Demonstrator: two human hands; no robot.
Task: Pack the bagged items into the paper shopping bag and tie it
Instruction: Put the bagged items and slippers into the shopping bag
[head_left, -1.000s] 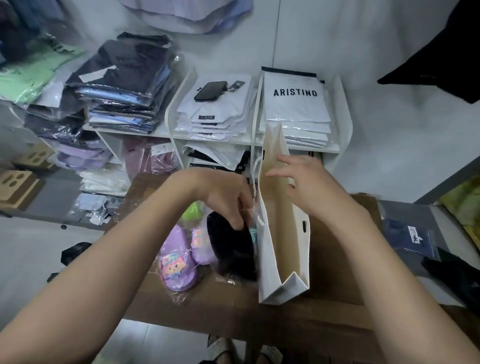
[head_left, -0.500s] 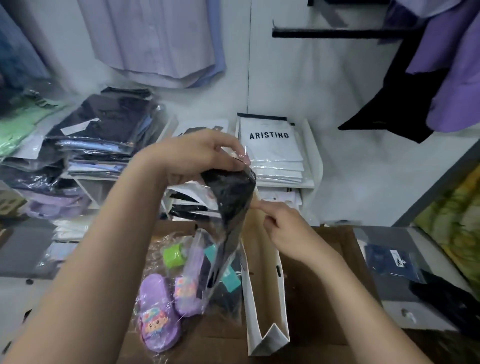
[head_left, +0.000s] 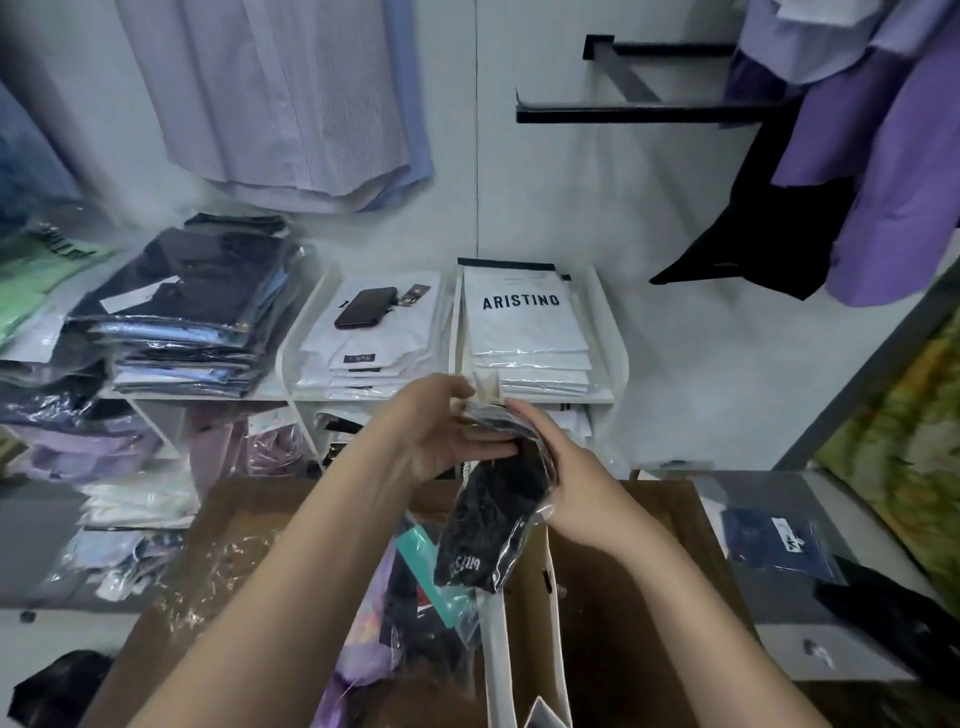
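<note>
A black item in a clear plastic bag (head_left: 485, 525) hangs above the mouth of the white paper shopping bag (head_left: 498, 654), which stands on the brown table (head_left: 639, 597). My left hand (head_left: 441, 431) grips the top of the plastic bag. My right hand (head_left: 566, 488) presses against its right side. More bagged items lie to the left of the paper bag: purple slippers (head_left: 363, 644) and a dark item with a teal tag (head_left: 426, 577), partly hidden by my left arm.
White shelves (head_left: 613, 364) behind the table hold stacks of bagged shirts and a black phone (head_left: 365, 306). Shirts hang on the wall above. A blue bagged item (head_left: 776, 543) lies on a grey surface at the right.
My left hand has carried the black bagged item right, over the paper bag's mouth. My right hand has left the bag's edge and closed on the item. The camera has tilted up.
</note>
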